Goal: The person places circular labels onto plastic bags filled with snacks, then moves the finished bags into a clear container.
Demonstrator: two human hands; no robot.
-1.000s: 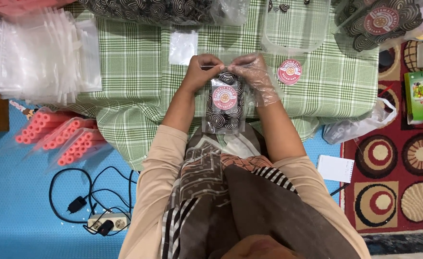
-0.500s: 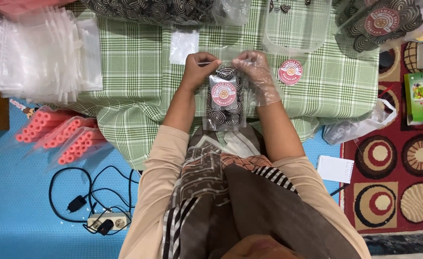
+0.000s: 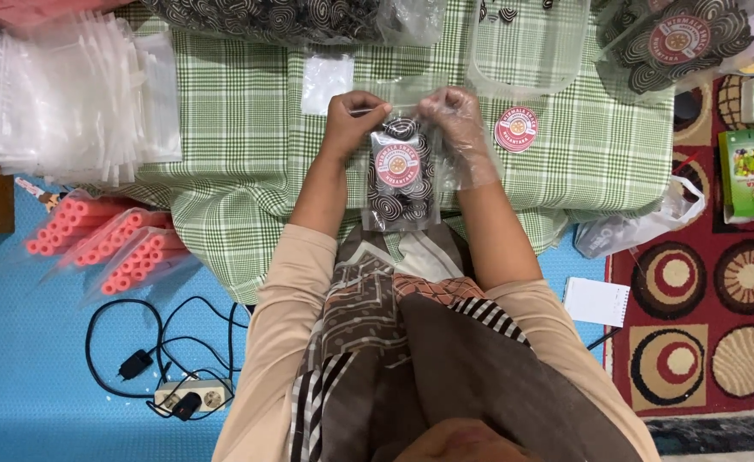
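At nine o'clock lies a stack of clear bags on the green checked cloth. At centre, the bare left hand and the gloved right hand pinch the top edge of a clear pouch (spiral biscuits inside, round pink sticker in front); a loose round sticker lies at two o'clock.

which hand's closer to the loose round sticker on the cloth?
Right. The right hand, in a clear glove, pinches the pouch top just left of the sticker. The left hand grips the pouch's other corner, farther from it.
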